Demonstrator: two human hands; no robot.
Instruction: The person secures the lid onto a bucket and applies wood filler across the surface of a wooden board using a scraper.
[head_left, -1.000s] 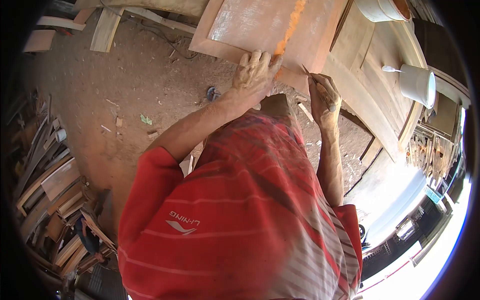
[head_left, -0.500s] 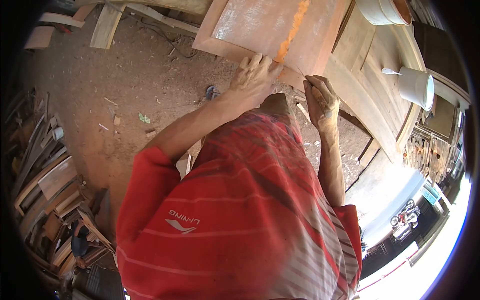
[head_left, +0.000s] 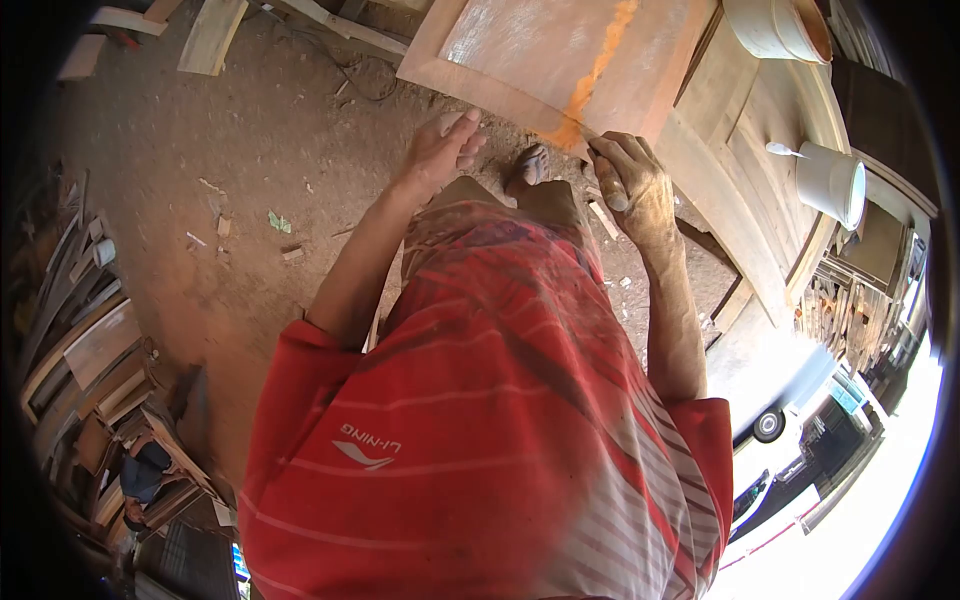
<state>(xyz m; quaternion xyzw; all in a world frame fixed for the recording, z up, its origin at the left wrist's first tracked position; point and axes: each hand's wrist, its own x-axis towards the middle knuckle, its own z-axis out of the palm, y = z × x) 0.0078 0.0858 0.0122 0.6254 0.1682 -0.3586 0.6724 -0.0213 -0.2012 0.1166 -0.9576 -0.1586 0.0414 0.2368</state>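
Note:
A wooden panel (head_left: 520, 62) with a raised frame lies in front of me, a rough orange streak of filler (head_left: 590, 85) running down it to the near edge. My right hand (head_left: 632, 185) is closed at that edge, around a thin scraper-like tool (head_left: 588, 134) whose shape is mostly hidden by the fingers. The tool's tip meets the lower end of the orange streak. My left hand (head_left: 445, 150) hangs just off the panel's near edge, fingers loosely bent and apart, holding nothing I can see.
To the right, a white bucket (head_left: 832, 185) with a white spoon-like handle and a larger tub (head_left: 770, 30) stand on curved wooden pieces (head_left: 740, 190). Wood scraps litter the dirt floor (head_left: 250, 160). Stacked timber and another person (head_left: 145, 475) are at lower left.
My left hand has left the panel edge and moved left. The right hand has shifted slightly left at the edge. Orange filler spreads wider at the streak's near end. A vehicle's wheel now shows outside.

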